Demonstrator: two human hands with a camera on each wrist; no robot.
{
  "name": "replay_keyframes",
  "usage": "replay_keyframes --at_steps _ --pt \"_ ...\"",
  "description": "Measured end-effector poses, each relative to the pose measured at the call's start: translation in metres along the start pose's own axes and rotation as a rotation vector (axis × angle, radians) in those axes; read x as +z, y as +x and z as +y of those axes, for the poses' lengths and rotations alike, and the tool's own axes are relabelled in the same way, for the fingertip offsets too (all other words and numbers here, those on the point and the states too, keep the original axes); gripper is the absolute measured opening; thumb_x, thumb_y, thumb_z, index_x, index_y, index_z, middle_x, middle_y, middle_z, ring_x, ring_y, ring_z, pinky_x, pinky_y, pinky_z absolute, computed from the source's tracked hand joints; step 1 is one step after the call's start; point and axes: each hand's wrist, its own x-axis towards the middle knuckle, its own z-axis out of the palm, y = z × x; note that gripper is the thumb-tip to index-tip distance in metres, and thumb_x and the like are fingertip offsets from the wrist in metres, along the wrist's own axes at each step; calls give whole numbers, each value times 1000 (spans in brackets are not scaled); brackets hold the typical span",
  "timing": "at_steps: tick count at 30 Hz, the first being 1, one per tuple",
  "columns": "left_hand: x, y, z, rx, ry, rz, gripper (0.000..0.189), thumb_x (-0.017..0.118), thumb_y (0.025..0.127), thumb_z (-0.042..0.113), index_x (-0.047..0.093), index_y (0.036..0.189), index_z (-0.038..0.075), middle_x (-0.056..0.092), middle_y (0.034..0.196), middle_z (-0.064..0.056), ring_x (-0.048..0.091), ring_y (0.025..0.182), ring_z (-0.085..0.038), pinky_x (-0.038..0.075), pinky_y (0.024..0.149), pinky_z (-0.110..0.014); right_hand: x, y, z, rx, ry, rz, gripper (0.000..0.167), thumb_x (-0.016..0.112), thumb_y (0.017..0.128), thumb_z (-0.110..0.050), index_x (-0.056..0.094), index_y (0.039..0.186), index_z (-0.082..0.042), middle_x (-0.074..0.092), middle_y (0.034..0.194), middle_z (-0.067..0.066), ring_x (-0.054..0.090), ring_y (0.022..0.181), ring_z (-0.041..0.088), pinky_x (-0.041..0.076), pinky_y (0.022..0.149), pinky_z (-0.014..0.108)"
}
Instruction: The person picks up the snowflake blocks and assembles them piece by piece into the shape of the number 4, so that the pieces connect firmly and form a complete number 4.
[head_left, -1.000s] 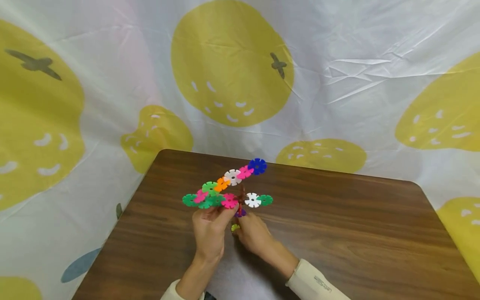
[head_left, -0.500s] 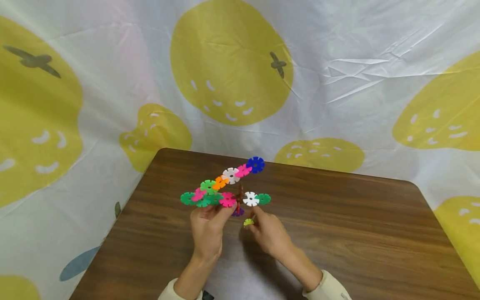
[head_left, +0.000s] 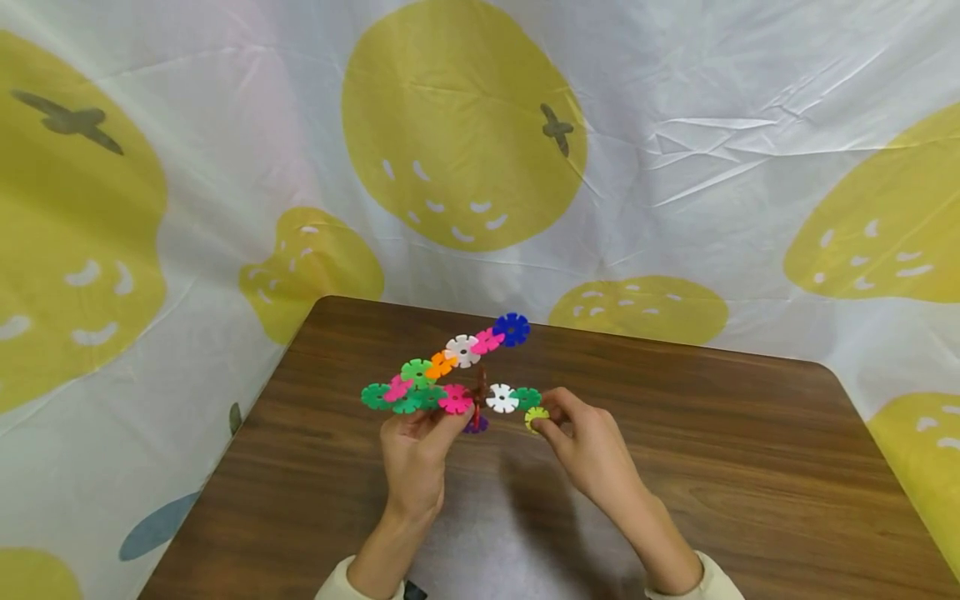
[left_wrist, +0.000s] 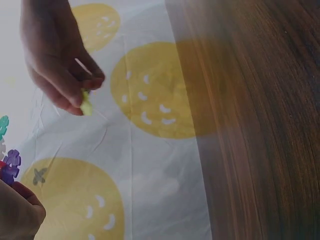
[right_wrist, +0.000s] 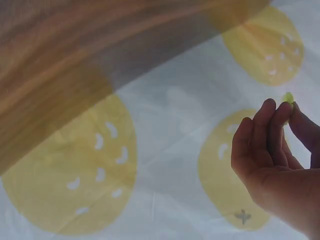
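Observation:
My left hand (head_left: 416, 462) grips an assembly of slotted plastic snowflake discs, with the thumb near a pink disc (head_left: 455, 398). One row slants up and right to a dark blue disc (head_left: 512, 330). Another runs left to right, ending in a white disc (head_left: 502, 398) and a green disc (head_left: 527, 398). Brown, red and purple (left_wrist: 11, 165) discs sit at the middle. Between thumb and fingers, my right hand (head_left: 600, 450) pinches a yellow-green snowflake disc (head_left: 535, 418), right at the green end disc in the head view. In the right wrist view this disc (right_wrist: 288, 97) shows edge-on at the fingertips.
Beneath both hands is a dark wooden table (head_left: 750, 467). A white cloth (head_left: 660, 208) printed with large yellow fruit hangs behind the table and along its sides. A small black item (head_left: 414, 591) shows by the left sleeve.
My right hand has moved right and slightly up with the yellow-green disc, from under the assembly's middle to its right end. The left hand and the assembly have barely moved.

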Motion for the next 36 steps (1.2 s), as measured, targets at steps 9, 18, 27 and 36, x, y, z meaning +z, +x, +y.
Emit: replay_keyframes --at_steps 9,18,27,36 --pt "0 -1 1 -26 -4 15 37 68 80 -21 80 95 11 78 92 0 74 88 -14 63 83 -28 -25 -2 -10 -53 10 135 20 74 93 -7 73 111 -16 70 84 -3 57 68 9 47 65 28" --pt "2 -1 0 -34 0 16 39 66 79 -23 79 95 10 77 91 0 74 86 -13 62 82 -26 -44 -3 -20 -177 13 332 27 79 90 -7 72 116 -11 73 89 0 69 84 13 48 74 18" --pt "3 -2 -1 -39 -1 11 40 68 79 -21 80 94 14 77 91 1 73 86 -13 62 82 -26 -54 -6 -34 -266 23 443 20 82 86 -5 73 103 -7 75 84 2 70 79 16 44 66 14" --pt "4 -4 -2 -66 30 4 42 67 78 -21 79 93 16 78 91 2 73 85 -11 62 80 -25 -59 -7 -55 -287 158 412 21 83 83 -1 71 99 -8 75 88 1 65 83 0 46 74 11"
